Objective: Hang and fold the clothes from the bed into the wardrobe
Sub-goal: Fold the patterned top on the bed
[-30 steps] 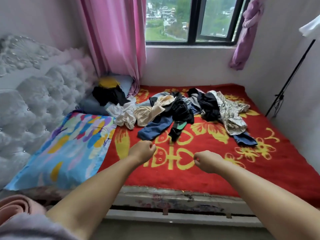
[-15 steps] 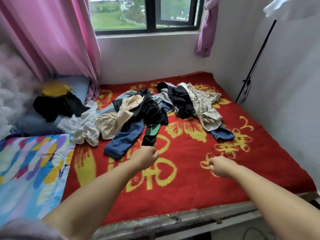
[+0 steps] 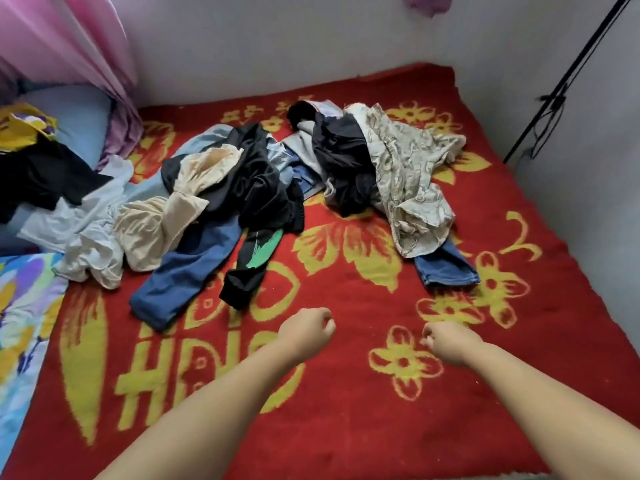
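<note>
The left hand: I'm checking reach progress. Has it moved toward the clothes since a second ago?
Yes. The left hand went from near the bed's front edge, up the red blanket, close to the black trousers.

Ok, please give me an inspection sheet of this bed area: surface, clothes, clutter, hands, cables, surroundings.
Surface: red blanket with yellow flowers covers the bed.
Job's things: clothes pile unsorted; blue jeans, beige top, patterned garment, black trousers overlap.
Clutter: colourful pillow at left edge.
Hands: left hand and right hand have curled fingers, hold nothing, above the blanket.
Cables: thin cable on black stand.
Surroundings: pink curtain, white wall; wardrobe not seen.
</note>
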Available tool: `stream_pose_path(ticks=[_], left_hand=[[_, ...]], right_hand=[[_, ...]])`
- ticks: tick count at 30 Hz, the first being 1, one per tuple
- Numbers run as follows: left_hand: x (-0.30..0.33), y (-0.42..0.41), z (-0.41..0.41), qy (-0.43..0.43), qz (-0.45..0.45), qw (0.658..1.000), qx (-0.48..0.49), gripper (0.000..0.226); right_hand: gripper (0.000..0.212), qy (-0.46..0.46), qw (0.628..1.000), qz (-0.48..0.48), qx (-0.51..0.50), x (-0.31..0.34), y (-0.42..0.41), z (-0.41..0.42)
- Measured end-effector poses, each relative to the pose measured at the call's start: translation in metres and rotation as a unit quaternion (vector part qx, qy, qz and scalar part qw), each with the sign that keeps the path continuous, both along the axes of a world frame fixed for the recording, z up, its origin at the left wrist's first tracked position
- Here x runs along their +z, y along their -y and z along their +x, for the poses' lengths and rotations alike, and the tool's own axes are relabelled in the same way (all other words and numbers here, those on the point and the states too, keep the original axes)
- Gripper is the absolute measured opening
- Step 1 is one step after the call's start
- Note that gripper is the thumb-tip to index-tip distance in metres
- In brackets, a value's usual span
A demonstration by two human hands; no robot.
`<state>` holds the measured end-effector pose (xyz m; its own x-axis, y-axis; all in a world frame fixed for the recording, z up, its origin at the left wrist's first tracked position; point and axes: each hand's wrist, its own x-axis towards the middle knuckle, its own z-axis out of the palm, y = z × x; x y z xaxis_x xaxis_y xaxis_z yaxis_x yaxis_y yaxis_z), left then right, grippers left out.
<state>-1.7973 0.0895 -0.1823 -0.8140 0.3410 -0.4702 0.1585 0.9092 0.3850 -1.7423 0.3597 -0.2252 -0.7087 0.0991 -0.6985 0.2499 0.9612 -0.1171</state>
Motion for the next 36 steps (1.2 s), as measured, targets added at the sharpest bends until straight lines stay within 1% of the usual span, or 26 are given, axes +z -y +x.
stream_pose_path(ticks=[4, 6, 9, 11, 14, 15, 17, 20, 23, 25, 26, 27, 29, 30, 33, 36], left_hand=[[-0.065, -0.031, -0.023, 0.044, -0.020, 0.999, -0.013, 0.029], [-0.095, -0.047, -0.042, 0.056, -0.025, 0.998, -0.015, 0.031], [-0.141, -0.077, -0.072, 0.066, -0.018, 0.997, -0.037, 0.036], [-0.168, -0.097, -0.089, 0.061, 0.003, 0.997, -0.039, 0.038], [-0.202, -0.124, -0.104, 0.045, 0.045, 0.998, -0.019, 0.039], [-0.211, -0.133, -0.107, 0.034, 0.060, 0.997, -0.018, 0.040], [-0.226, -0.153, -0.117, 0.009, 0.092, 0.996, -0.011, 0.042], [-0.239, -0.198, -0.143, -0.014, 0.139, 0.989, 0.044, 0.051], [-0.239, -0.250, -0.175, 0.007, 0.177, 0.973, 0.146, 0.073], [-0.241, -0.279, -0.202, 0.015, 0.183, 0.962, 0.202, 0.084], [-0.242, -0.289, -0.216, 0.022, 0.190, 0.955, 0.228, 0.083], [-0.243, -0.296, -0.230, 0.032, 0.210, 0.944, 0.254, 0.075], [-0.239, -0.294, -0.250, 0.055, 0.260, 0.919, 0.290, 0.044], [-0.235, -0.286, -0.253, 0.054, 0.273, 0.915, 0.294, 0.038], [-0.226, -0.245, -0.243, 0.026, 0.296, 0.912, 0.283, 0.039], [-0.222, -0.179, -0.226, 0.005, 0.266, 0.923, 0.280, 0.034]], right_hand=[[0.035, 0.000, 0.999, -0.039, -0.022, -0.080, -0.011, -0.030], [0.038, -0.029, 0.997, -0.064, -0.037, -0.118, -0.008, -0.046], [0.045, -0.104, 0.991, -0.068, -0.058, -0.171, -0.006, -0.070], [0.044, -0.170, 0.983, -0.045, -0.041, -0.200, -0.011, -0.080], [0.039, -0.288, 0.956, -0.043, -0.024, -0.232, -0.023, -0.076], [0.041, -0.324, 0.945, -0.042, -0.016, -0.240, -0.025, -0.071], [0.046, -0.362, 0.932, -0.031, -0.002, -0.250, -0.028, -0.066], [0.047, -0.375, 0.927, -0.020, 0.001, -0.252, -0.028, -0.070], [0.047, -0.374, 0.927, -0.014, 0.002, -0.251, -0.029, -0.071], [0.045, -0.372, 0.928, -0.006, 0.005, -0.253, -0.028, -0.070], [0.045, -0.375, 0.927, -0.003, 0.008, -0.255, -0.027, -0.069], [0.044, -0.384, 0.923, -0.001, 0.011, -0.257, -0.026, -0.068], [0.044, -0.401, 0.916, -0.003, 0.013, -0.258, -0.025, -0.068], [0.045, -0.405, 0.914, -0.003, 0.014, -0.257, -0.025, -0.069], [0.047, -0.409, 0.912, 0.005, 0.014, -0.256, -0.024, -0.070], [0.048, -0.409, 0.912, 0.018, 0.018, -0.254, -0.024, -0.070]])
